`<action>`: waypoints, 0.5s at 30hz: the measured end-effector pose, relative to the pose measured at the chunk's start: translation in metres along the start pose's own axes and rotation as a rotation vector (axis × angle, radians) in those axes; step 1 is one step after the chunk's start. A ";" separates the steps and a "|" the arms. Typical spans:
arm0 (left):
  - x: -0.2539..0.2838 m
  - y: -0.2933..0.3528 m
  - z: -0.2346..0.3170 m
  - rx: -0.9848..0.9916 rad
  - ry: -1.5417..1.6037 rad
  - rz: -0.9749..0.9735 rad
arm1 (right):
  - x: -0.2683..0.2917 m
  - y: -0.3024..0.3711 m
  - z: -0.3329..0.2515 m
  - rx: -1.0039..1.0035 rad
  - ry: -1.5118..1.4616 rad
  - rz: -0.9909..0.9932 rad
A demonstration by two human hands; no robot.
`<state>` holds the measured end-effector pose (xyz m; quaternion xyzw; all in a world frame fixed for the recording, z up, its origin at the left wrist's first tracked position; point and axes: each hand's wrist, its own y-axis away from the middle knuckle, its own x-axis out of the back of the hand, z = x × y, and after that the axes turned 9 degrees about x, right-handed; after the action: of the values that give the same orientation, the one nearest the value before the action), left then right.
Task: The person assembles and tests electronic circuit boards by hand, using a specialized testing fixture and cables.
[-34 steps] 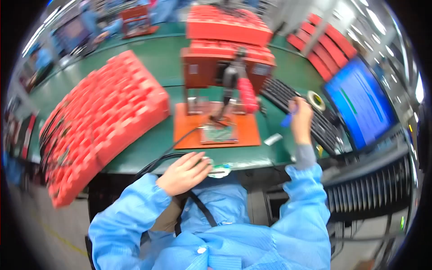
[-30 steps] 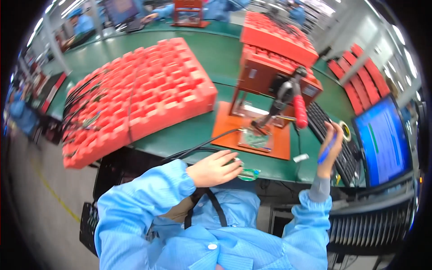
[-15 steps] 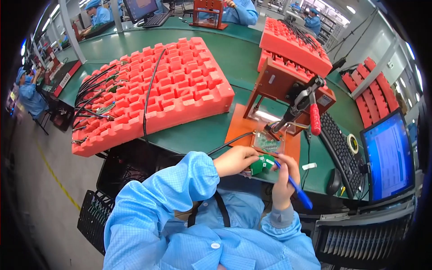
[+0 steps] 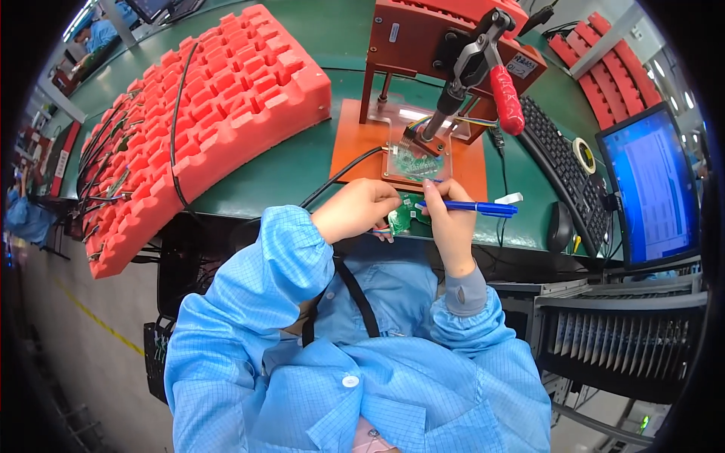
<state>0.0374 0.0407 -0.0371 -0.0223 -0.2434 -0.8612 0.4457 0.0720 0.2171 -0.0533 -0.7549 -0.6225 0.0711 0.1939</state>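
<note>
A small green circuit board (image 4: 402, 214) with white labels is at the bench's front edge, pinched at its left side by my left hand (image 4: 356, 211). Thin coloured wires show beneath those fingers. My right hand (image 4: 451, 226) is closed around a blue pen (image 4: 483, 208), its tip end toward the board and its other end pointing right. Just beyond both hands stands an orange-brown test fixture (image 4: 453, 45) with a red-handled toggle clamp (image 4: 504, 98). Under the fixture's clear plate lies another green board (image 4: 419, 164), and a black cable (image 4: 340, 175) runs to it from the left.
To the left, a red foam tray (image 4: 249, 143) holds several boards with black cables. A keyboard (image 4: 563, 158), a mouse (image 4: 559, 226), a tape roll (image 4: 584, 155) and a monitor (image 4: 653, 185) stand at right. Below them is a slotted black rack (image 4: 615, 351).
The pen has swung from slanting down to the right to nearly level. My view has shifted, and the board now appears tilted differently between my hands.
</note>
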 end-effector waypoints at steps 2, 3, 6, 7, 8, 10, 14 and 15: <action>-0.001 -0.001 -0.004 -0.005 -0.004 0.001 | -0.001 0.002 0.001 0.004 0.024 -0.005; -0.001 -0.001 -0.005 -0.015 -0.009 0.004 | -0.001 0.002 0.001 0.013 0.050 -0.009; -0.001 -0.002 -0.006 -0.031 -0.019 0.005 | 0.000 0.000 0.000 0.002 0.068 -0.038; -0.001 -0.001 -0.004 -0.031 -0.018 0.005 | 0.001 0.000 0.000 0.001 0.069 -0.039; -0.001 0.000 -0.002 -0.011 0.003 -0.003 | 0.002 -0.001 0.001 0.015 0.090 -0.053; -0.001 -0.001 0.001 0.007 0.023 -0.011 | 0.003 -0.002 0.002 0.031 0.113 -0.065; 0.000 -0.002 0.004 0.012 0.018 -0.007 | 0.003 -0.003 0.002 0.025 0.091 -0.020; 0.000 -0.001 0.005 0.023 0.026 -0.013 | 0.003 -0.003 0.002 0.032 0.070 0.019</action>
<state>0.0353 0.0435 -0.0334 -0.0045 -0.2475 -0.8614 0.4436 0.0695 0.2207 -0.0537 -0.7597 -0.6068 0.0564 0.2269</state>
